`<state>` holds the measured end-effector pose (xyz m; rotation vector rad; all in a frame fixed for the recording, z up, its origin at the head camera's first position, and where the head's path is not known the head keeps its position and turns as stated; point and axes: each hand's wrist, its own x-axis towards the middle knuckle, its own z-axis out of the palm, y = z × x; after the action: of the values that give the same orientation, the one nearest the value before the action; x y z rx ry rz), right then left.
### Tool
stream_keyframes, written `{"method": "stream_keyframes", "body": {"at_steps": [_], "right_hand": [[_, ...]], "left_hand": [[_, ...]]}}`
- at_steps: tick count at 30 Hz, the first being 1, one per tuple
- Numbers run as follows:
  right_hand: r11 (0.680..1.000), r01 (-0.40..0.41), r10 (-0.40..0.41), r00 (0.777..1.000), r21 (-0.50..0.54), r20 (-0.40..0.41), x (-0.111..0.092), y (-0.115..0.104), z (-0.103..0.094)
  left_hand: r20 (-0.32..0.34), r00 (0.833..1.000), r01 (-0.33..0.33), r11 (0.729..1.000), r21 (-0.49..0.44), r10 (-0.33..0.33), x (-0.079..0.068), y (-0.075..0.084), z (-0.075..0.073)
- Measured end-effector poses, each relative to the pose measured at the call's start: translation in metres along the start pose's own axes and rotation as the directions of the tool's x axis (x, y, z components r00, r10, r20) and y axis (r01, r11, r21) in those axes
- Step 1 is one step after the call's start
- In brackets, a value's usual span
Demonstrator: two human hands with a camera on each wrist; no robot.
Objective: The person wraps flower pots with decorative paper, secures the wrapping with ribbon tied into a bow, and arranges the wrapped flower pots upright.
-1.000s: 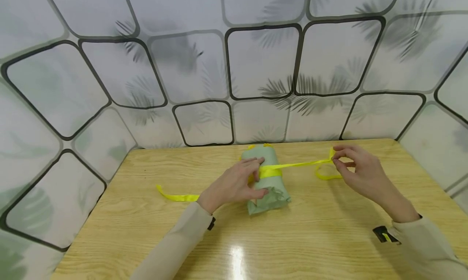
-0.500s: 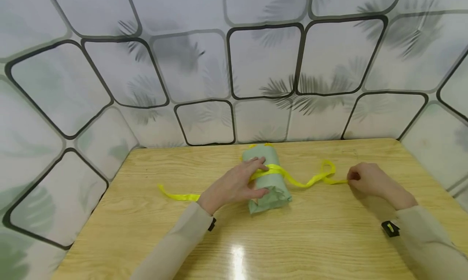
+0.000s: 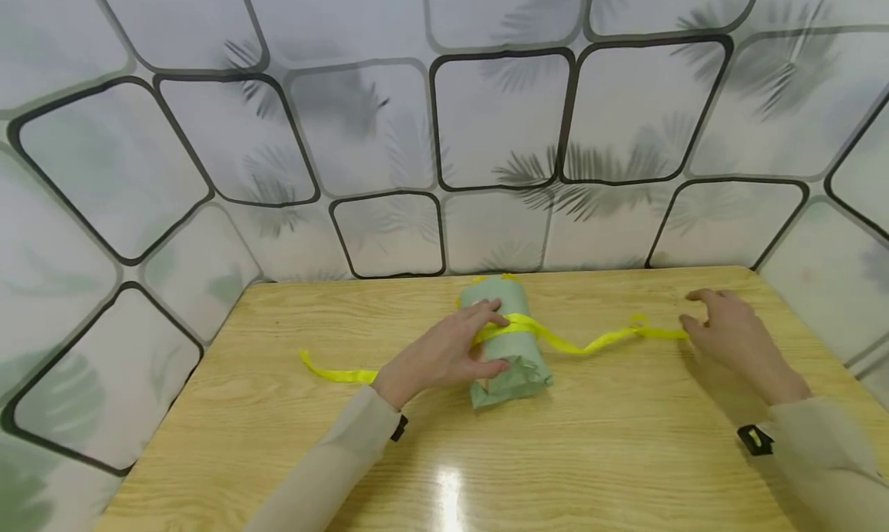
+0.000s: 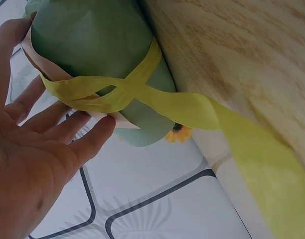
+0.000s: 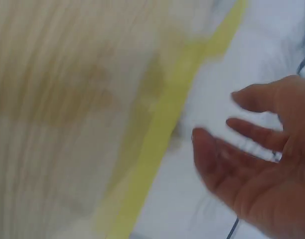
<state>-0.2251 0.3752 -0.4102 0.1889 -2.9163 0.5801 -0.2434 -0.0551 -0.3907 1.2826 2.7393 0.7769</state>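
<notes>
A bouquet (image 3: 495,289) wrapped in pale green paper lies on the table, a yellow ribbon (image 3: 566,345) passing around its middle. My left hand (image 3: 441,354) rests on its left side with the fingers spread, touching the paper and ribbon. The left wrist view shows the ribbon (image 4: 192,107) crossing over itself on the wrap, and an orange flower (image 4: 179,133) peeks out beyond the paper. To the right, my right hand (image 3: 739,343) hovers at the ribbon's long tail. In the right wrist view its fingers (image 5: 205,154) are apart from the ribbon (image 5: 160,134), holding nothing.
The ribbon's other tail (image 3: 340,375) lies on the table to the left, running toward my left wrist. A wooden table (image 3: 590,455) carries everything. A patterned wall covering (image 3: 500,123) rises directly behind its far edge and at both sides.
My right hand lowered the taut ribbon to the table, drew its tail out to the right and let go of it. The ribbon now lies slack and straighter. My left hand stays on the bouquet.
</notes>
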Motion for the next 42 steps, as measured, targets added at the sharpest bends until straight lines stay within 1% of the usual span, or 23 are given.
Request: {"method": "stream_keyframes", "body": {"at_steps": [1, 2, 3, 5, 6, 7, 9, 11, 13, 15, 16, 20, 23, 25, 29, 32, 34, 36, 38, 40, 42], "right_hand": [[0.996, 0.08, -0.078, 0.996, 0.029, -0.038, -0.001, -0.017, 0.006], [0.985, 0.16, -0.155, 0.985, 0.061, -0.073, -0.001, -0.034, 0.012], [0.968, 0.234, -0.224, 0.969, 0.094, -0.106, -0.002, -0.053, 0.017], [0.927, 0.342, -0.319, 0.935, 0.153, -0.156, -0.005, -0.089, 0.027], [0.906, 0.382, -0.352, 0.919, 0.18, -0.176, -0.004, -0.105, 0.032], [0.888, 0.41, -0.376, 0.908, 0.207, -0.184, -0.004, -0.12, 0.036], [0.86, 0.446, -0.408, 0.893, 0.247, -0.19, -0.001, -0.145, 0.043], [0.842, 0.475, -0.435, 0.879, 0.258, -0.196, 0.004, -0.162, 0.051], [0.83, 0.494, -0.454, 0.868, 0.259, -0.2, 0.009, -0.174, 0.058], [0.828, 0.496, -0.457, 0.867, 0.261, -0.197, 0.012, -0.18, 0.063], [0.829, 0.491, -0.453, 0.87, 0.267, -0.192, 0.013, -0.183, 0.065], [0.844, 0.449, -0.426, 0.894, 0.293, -0.143, 0.013, -0.185, 0.066], [0.852, 0.43, -0.42, 0.902, 0.299, -0.1, 0.012, -0.185, 0.065], [0.856, 0.427, -0.426, 0.902, 0.291, -0.069, 0.011, -0.185, 0.062], [0.858, 0.443, -0.45, 0.892, 0.259, -0.033, 0.011, -0.185, 0.06], [0.86, 0.454, -0.462, 0.887, 0.234, -0.024, 0.011, -0.186, 0.061], [0.861, 0.458, -0.464, 0.885, 0.222, -0.023, 0.01, -0.187, 0.061], [0.858, 0.471, -0.475, 0.879, 0.204, -0.031, 0.011, -0.188, 0.062], [0.857, 0.48, -0.482, 0.875, 0.188, -0.038, 0.011, -0.188, 0.062], [0.858, 0.482, -0.483, 0.875, 0.178, -0.041, 0.011, -0.188, 0.061], [0.863, 0.476, -0.476, 0.878, 0.169, -0.038, 0.012, -0.188, 0.061]], "left_hand": [[-0.002, 1.0, 0.001, 1.0, 0.001, -0.001, 0.0, 0.0, 0.001], [-0.007, 1.0, 0.002, 1.0, 0.002, -0.002, 0.0, -0.001, 0.001], [-0.011, 1.0, 0.001, 1.0, 0.0, -0.001, 0.0, -0.001, 0.002], [-0.023, 1.0, 0.0, 1.0, -0.008, 0.0, -0.001, -0.001, 0.002], [-0.029, 1.0, 0.001, 1.0, -0.012, -0.001, -0.001, -0.001, 0.002], [-0.034, 0.999, -0.001, 1.0, -0.019, 0.0, -0.002, -0.001, 0.002], [-0.045, 0.999, -0.007, 1.0, -0.028, 0.005, -0.002, -0.001, 0.001], [-0.051, 0.999, -0.012, 0.999, -0.034, 0.01, -0.002, -0.001, 0.002], [-0.06, 0.998, -0.02, 0.999, -0.037, 0.017, -0.002, -0.001, 0.002], [-0.068, 0.997, -0.028, 0.999, -0.045, 0.025, -0.003, -0.001, 0.003], [-0.07, 0.997, -0.031, 0.998, -0.051, 0.028, -0.003, -0.001, 0.004], [-0.078, 0.996, -0.044, 0.997, -0.07, 0.038, -0.004, -0.002, 0.005], [-0.082, 0.996, -0.041, 0.996, -0.077, 0.035, -0.004, -0.002, 0.005], [-0.084, 0.996, -0.031, 0.996, -0.082, 0.025, -0.004, -0.002, 0.004], [-0.084, 0.996, -0.026, 0.997, -0.076, 0.02, -0.004, -0.002, 0.003], [-0.072, 0.997, -0.03, 0.996, -0.083, 0.024, -0.005, -0.002, 0.003], [-0.058, 0.998, -0.008, 0.994, -0.11, 0.001, -0.008, -0.002, 0.002], [-0.061, 0.997, 0.034, 0.99, -0.136, -0.043, -0.013, -0.003, 0.0], [-0.082, 0.992, 0.081, 0.984, -0.159, -0.095, -0.018, -0.004, -0.003], [-0.111, 0.985, 0.111, 0.978, -0.176, -0.132, -0.022, -0.005, -0.004], [-0.133, 0.982, 0.112, 0.977, -0.182, -0.137, -0.024, -0.007, -0.005]]}}
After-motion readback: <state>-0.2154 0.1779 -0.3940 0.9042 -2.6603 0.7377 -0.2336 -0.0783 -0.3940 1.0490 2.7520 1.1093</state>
